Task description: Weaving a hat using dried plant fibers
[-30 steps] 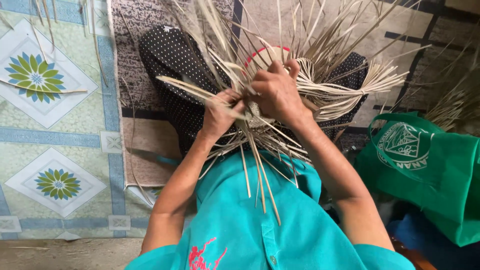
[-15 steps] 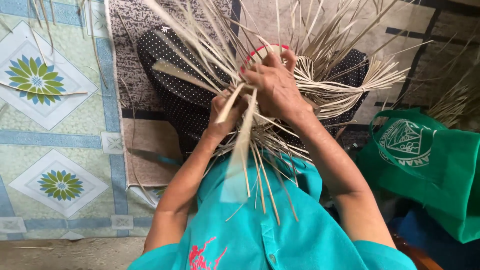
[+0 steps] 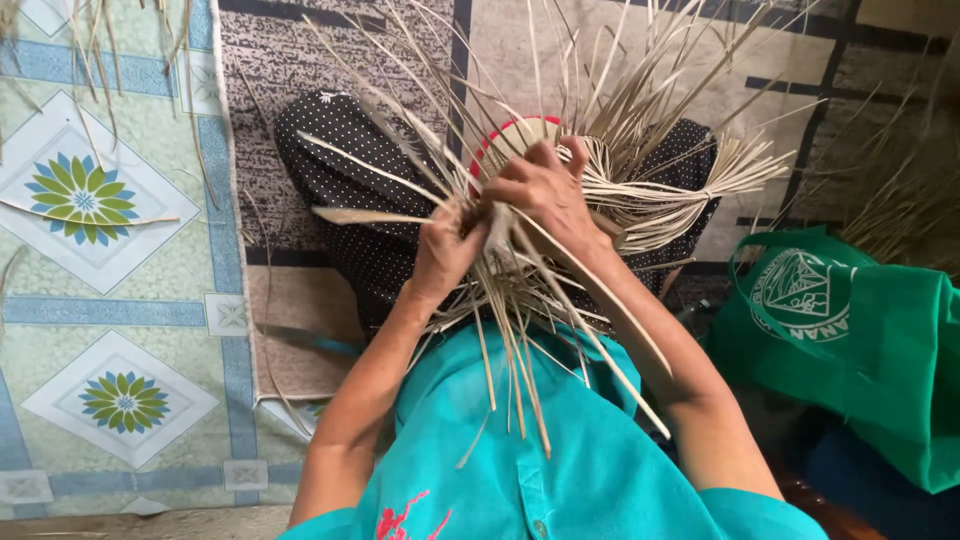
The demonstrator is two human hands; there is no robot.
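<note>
A half-woven piece of pale dried leaf strips [image 3: 640, 190] rests on my lap, its loose ends fanning out in every direction. A round woven base with a red rim [image 3: 520, 132] shows at its middle. My left hand [image 3: 447, 250] pinches a few strips near the centre, one long strip [image 3: 370, 214] sticking out to the left. My right hand [image 3: 545, 190] presses on top of the weave, fingers curled over the strips beside the red rim. Both forearms come up from my teal shirt [image 3: 560, 460].
My legs in dark dotted cloth [image 3: 350, 180] lie on a patterned mat [image 3: 290, 70]. Floral floor tiles [image 3: 90, 200] with stray strips are at the left. A green cloth bag [image 3: 860, 350] stands at the right. A knife-like tool [image 3: 310, 342] lies by my left forearm.
My left hand has shifted the strips it holds: the wide strip that hung down over my shirt is now swung out to the left. My right hand stays on the weave.
</note>
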